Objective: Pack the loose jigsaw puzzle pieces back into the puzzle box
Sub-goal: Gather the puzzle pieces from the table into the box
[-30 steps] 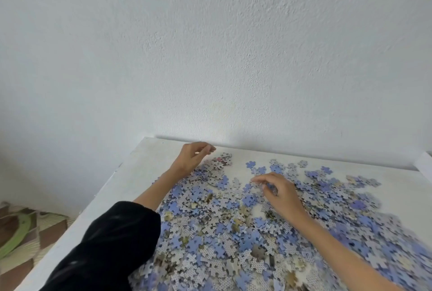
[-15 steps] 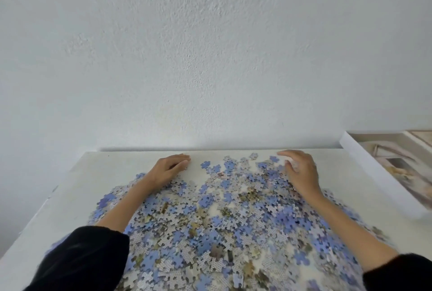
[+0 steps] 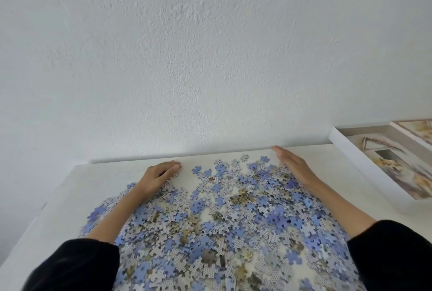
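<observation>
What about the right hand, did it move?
Yes. The right hand slid from the middle of the puzzle pieces to their far right edge, toward the puzzle box.

Flat left hand and right hand flanking puzzle pieces

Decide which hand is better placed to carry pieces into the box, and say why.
Likely the right hand: it rests between the pile and the box; the left hand is across the pile.

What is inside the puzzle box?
Inside the puzzle box only a blurred beige printed picture shows; none of the jigsaw pieces appear there. Its right part is cut off by the frame edge.
</observation>
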Available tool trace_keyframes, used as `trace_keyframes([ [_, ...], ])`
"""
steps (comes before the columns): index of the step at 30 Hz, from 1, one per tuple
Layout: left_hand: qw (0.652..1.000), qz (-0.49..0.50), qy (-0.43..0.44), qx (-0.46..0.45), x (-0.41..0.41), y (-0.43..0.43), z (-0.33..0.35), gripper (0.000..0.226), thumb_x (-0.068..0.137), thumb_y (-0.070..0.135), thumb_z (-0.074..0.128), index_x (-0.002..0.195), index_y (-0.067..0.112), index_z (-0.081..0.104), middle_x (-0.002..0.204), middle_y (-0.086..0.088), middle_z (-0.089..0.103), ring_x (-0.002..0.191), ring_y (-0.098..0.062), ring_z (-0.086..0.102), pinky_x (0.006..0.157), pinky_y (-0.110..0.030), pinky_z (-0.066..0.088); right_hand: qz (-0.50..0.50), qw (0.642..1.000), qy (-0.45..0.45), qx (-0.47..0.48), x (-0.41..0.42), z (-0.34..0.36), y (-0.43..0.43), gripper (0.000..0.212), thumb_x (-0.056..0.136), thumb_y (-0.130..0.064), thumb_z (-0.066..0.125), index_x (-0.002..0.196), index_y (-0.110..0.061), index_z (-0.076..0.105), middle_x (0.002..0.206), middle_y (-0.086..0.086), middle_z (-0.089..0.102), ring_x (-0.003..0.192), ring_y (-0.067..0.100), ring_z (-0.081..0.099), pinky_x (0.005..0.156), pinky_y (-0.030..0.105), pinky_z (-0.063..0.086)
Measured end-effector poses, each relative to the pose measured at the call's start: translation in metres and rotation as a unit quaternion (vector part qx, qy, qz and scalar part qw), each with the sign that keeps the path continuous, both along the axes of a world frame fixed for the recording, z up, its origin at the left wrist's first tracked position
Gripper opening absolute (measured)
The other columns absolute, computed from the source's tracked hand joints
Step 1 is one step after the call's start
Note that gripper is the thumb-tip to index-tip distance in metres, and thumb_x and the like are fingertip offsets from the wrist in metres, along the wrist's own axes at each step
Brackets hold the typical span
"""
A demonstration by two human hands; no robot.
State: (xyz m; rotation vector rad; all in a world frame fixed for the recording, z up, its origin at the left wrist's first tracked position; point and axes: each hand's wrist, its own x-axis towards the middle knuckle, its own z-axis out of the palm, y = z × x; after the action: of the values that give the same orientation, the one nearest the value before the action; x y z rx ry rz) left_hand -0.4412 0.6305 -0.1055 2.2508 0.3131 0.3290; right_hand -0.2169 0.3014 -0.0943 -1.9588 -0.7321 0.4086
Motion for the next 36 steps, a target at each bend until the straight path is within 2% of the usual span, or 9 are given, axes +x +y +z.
trace_keyframes([
  [4, 1.000, -0.001, 0.002, -0.008, -0.002, -0.003, 0.003, 0.067, 0.068, 0.087, 0.032, 0.106, 0.040, 0.061, 0.126, 0.010, 0.056, 0.122, -0.006, 0.048, 0.104, -0.027, 0.034, 0.042, 0.999, 0.001, 0.002, -0.007, 0.002, 0.014, 0.054, 0.086, -0.064, 0.031, 0.131, -0.037, 0.042, 0.142, -0.012, 0.037, 0.134, 0.008, 0.028, 0.108, 0.028, 0.017],
  [8, 1.000, -0.005, 0.005, -0.023, -0.004, -0.008, 0.006, 0.072, 0.068, 0.087, 0.031, 0.108, 0.037, 0.062, 0.128, 0.009, 0.056, 0.124, -0.007, 0.046, 0.105, -0.025, 0.032, 0.082, 0.996, -0.030, -0.027, -0.012, 0.001, 0.021, 0.077, 0.062, -0.091, 0.023, 0.119, -0.045, 0.049, 0.138, -0.014, 0.041, 0.133, 0.007, 0.031, 0.113, 0.038, 0.017],
  [12, 0.998, -0.024, 0.002, -0.052, -0.005, -0.020, 0.008, 0.083, 0.069, 0.087, 0.032, 0.113, 0.026, 0.066, 0.130, 0.007, 0.056, 0.124, -0.004, 0.046, 0.094, -0.007, 0.031, 0.135, 0.987, -0.087, -0.025, -0.027, -0.002, 0.021, 0.072, 0.070, -0.086, 0.022, 0.115, -0.040, 0.054, 0.128, -0.019, 0.049, 0.126, 0.002, 0.039, 0.110, 0.037, 0.026],
  [16, 0.996, -0.070, 0.005, -0.051, -0.004, -0.041, 0.007, 0.077, 0.076, 0.080, 0.030, 0.114, 0.024, 0.066, 0.129, 0.008, 0.058, 0.123, -0.002, 0.048, 0.101, -0.017, 0.032, 0.141, 0.985, -0.095, -0.008, -0.043, -0.001, 0.018, 0.063, 0.074, -0.082, 0.023, 0.111, -0.043, 0.056, 0.117, -0.027, 0.053, 0.113, -0.013, 0.045, 0.101, 0.026, 0.035],
  [21, 0.994, -0.077, -0.022, -0.076, -0.004, -0.055, 0.011, 0.076, 0.074, 0.082, 0.031, 0.110, 0.025, 0.067, 0.116, 0.012, 0.065, 0.111, 0.002, 0.056, 0.091, -0.006, 0.038, 0.171, 0.982, -0.083, 0.012, -0.050, -0.010, 0.021, 0.054, 0.081, -0.072, 0.032, 0.111, -0.038, 0.062, 0.115, -0.008, 0.065, 0.109, 0.005, 0.057, 0.094, 0.030, 0.045],
  [24, 0.990, -0.040, -0.067, -0.120, 0.004, -0.049, 0.015, 0.072, 0.075, 0.079, 0.038, 0.104, 0.021, 0.068, 0.105, 0.006, 0.070, 0.099, -0.008, 0.065, 0.087, -0.017, 0.048, 0.150, 0.985, -0.067, 0.052, -0.046, -0.003, 0.029, 0.059, 0.078, -0.075, 0.035, 0.106, -0.032, 0.065, 0.106, 0.001, 0.069, 0.091, 0.013, 0.066, 0.083, 0.024, 0.048],
  [28, 0.993, -0.002, -0.072, -0.092, 0.025, -0.041, 0.024, 0.050, 0.083, 0.064, 0.043, 0.104, 0.025, 0.068, 0.108, 0.011, 0.068, 0.101, -0.003, 0.062, 0.091, -0.026, 0.047, 0.116, 0.989, -0.071, 0.056, -0.035, 0.005, 0.050, 0.034, 0.085, -0.053, 0.041, 0.102, -0.034, 0.064, 0.117, -0.007, 0.063, 0.113, 0.014, 0.055, 0.101, 0.039, 0.037],
  [30, 0.997, 0.001, -0.042, -0.063, 0.035, -0.040, 0.023, 0.037, 0.092, 0.049, 0.046, 0.108, 0.022, 0.066, 0.115, 0.008, 0.064, 0.108, -0.002, 0.056, 0.097, -0.030, 0.043, 0.115, 0.990, -0.082, 0.013, -0.029, 0.006, 0.062, 0.037, 0.086, -0.049, 0.038, 0.112, -0.033, 0.060, 0.129, -0.007, 0.054, 0.122, 0.012, 0.045, 0.106, 0.043, 0.031],
  [36, 0.998, -0.027, 0.040, -0.040, 0.051, -0.060, 0.012, 0.041, 0.099, 0.041, 0.032, 0.131, 0.022, 0.051, 0.136, 0.005, 0.048, 0.125, -0.010, 0.042, 0.107, -0.032, 0.031, 0.149, 0.981, -0.099, -0.078, -0.024, -0.012, 0.086, 0.039, 0.099, -0.037, 0.030, 0.135, -0.032, 0.040, 0.147, -0.008, 0.032, 0.138, 0.012, 0.022, 0.114, 0.044, 0.015],
])
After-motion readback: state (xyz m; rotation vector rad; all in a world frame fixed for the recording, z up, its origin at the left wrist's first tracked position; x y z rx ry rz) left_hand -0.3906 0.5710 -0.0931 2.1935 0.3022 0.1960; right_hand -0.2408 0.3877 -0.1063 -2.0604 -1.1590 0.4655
